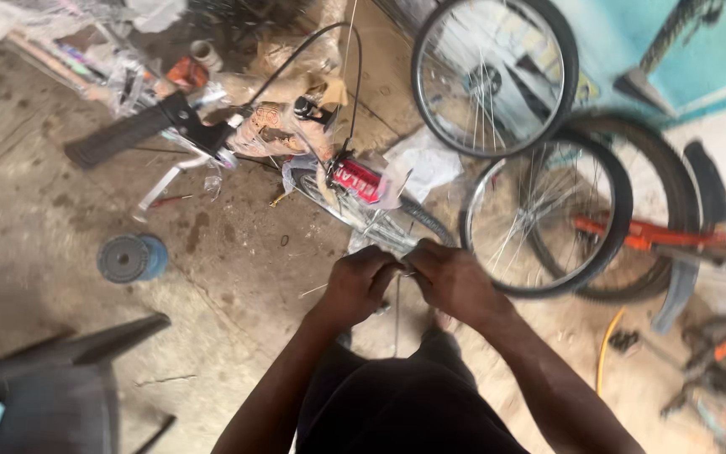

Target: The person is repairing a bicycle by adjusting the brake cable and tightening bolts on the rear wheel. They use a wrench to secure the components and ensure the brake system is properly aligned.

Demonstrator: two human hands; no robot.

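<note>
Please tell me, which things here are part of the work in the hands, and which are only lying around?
In the work:
left hand
right hand
bicycle frame
handlebar grip

Lying about:
two loose wheels
round spool
orange frame
dark chair

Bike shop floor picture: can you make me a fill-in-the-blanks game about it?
1. Both hands, left hand and right hand, meet at the bike ____.
2. The handlebar grip is coloured ____.
3. The round disc lies on the ____.
4. The wheel at the top has thin metal ____.

Missing words: frame; black; floor; spokes
</note>
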